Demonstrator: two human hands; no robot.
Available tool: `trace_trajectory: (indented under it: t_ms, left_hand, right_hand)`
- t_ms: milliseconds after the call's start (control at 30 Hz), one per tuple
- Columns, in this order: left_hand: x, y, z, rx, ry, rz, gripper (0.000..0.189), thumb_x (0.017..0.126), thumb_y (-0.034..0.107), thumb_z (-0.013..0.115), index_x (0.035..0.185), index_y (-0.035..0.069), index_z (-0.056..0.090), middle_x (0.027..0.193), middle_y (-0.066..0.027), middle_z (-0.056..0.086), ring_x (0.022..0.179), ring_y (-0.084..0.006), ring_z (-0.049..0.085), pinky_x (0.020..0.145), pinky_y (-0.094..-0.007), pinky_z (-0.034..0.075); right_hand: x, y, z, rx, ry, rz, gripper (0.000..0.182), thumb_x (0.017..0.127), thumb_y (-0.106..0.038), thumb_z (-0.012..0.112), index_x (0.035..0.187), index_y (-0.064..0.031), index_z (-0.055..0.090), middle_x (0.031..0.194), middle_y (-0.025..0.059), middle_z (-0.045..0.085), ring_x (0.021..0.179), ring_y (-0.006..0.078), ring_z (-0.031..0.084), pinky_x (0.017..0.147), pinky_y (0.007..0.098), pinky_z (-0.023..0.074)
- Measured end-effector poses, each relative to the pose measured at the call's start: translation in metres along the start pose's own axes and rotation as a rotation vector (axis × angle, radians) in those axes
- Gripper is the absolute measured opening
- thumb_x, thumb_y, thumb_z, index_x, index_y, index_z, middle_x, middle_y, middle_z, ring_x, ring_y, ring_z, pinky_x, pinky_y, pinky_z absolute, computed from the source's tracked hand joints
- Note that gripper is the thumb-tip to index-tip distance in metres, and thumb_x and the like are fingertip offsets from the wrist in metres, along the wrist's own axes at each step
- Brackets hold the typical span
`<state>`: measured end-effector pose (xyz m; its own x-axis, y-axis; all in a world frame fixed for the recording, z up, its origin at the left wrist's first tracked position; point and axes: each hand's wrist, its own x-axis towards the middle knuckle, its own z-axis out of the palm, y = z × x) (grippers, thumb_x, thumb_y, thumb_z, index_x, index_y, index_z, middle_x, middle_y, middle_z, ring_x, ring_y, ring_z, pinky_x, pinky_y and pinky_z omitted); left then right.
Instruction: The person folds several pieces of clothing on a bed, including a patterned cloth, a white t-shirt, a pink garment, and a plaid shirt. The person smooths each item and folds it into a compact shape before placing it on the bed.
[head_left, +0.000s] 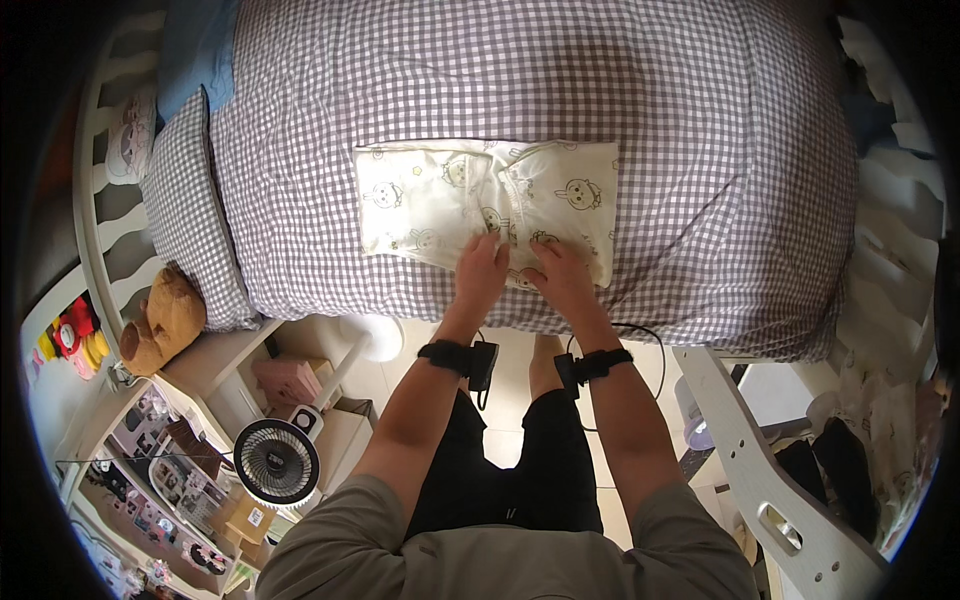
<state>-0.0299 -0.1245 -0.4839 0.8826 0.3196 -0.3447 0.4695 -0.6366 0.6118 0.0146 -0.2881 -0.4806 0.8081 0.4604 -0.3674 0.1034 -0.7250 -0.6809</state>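
A pale cream cloth garment (427, 199) with printed cartoon animals lies folded into a flat, roughly rectangular shape on the checked bedding (420, 82). Two of its sides meet near the middle, where gathered elastic edges show. My left hand (481, 270) rests on the front part of the cloth, left of centre, fingertips pointing away from me. Beside it, my right hand (564, 274) lies over the front right part with fingers spread. Both hands touch the fabric from above. The cloth directly under my palms is hidden.
A checked pillow (191, 225) and a brown plush toy (166, 319) sit at the bed's left end. Below stands a round fan (276, 461) beside shelves of small items. A white wooden bed part (772, 465) slants at the right. Black straps with devices (484, 365) circle both wrists.
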Motion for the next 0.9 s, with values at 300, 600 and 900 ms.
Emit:
trace_trajectory:
  t_ms: [300,600,900]
  left_hand:
    - [0.015,-0.011,0.064,-0.588,0.035,-0.330,0.033,0.078,0.028,0.064,0.095,0.000,0.060,0.081,-0.0184,0.064,0.080,-0.0368,0.061,0.071,-0.0423,0.048]
    - [0.017,0.017,0.005,-0.262,0.039,-0.332,0.030,0.078,0.020,0.063,0.098,-0.002,0.060,0.099,-0.0215,0.060,0.093,-0.0382,0.058,0.077,-0.0439,0.047]
    - [0.032,-0.031,-0.035,0.021,0.471,0.054,0.034,0.077,0.009,0.060,0.110,0.002,0.056,0.110,-0.0210,0.055,0.098,-0.0373,0.055,0.083,-0.0442,0.046]
  right_hand:
    - [-0.009,0.074,-0.025,0.199,0.589,0.288,0.035,0.088,-0.022,0.059,0.112,0.0025,0.055,0.099,0.0127,0.061,0.086,0.0230,0.060,0.073,0.0345,0.0490]
    - [0.008,0.098,-0.032,0.990,0.056,0.492,0.023,0.085,-0.011,0.064,0.106,-0.0003,0.059,0.089,0.0036,0.063,0.073,0.0083,0.056,0.062,0.0237,0.0456]
    - [-0.002,0.088,-0.024,0.353,0.289,0.518,0.048,0.083,-0.016,0.067,0.121,0.0052,0.045,0.105,0.0118,0.060,0.090,0.0147,0.058,0.073,0.0294,0.0477]
